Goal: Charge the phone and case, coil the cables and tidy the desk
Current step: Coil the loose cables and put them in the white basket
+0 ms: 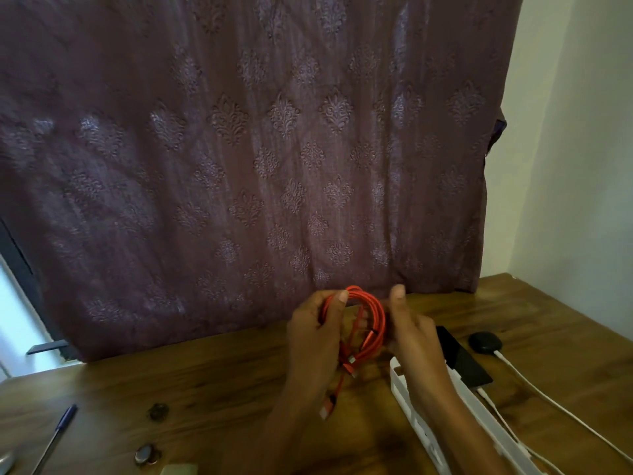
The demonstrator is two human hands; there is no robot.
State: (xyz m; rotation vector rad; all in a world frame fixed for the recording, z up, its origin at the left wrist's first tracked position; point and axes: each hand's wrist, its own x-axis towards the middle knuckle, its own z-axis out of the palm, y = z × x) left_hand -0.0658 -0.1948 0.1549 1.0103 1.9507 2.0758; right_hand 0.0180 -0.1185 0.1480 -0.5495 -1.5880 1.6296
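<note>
A mauve curtain (274, 149) with a raised damask pattern hangs across most of the view, its hem reaching the brown wood-grain worktop (205, 389). To the right stands a plain pale wall (575, 132). Daylight shows at a dark-framed window (13, 303) at the left edge.

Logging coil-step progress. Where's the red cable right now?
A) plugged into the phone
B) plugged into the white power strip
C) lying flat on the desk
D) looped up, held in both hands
D: the red cable sits in loops gripped by the left hand and the right hand above the desk, with its plug ends dangling free.
</note>
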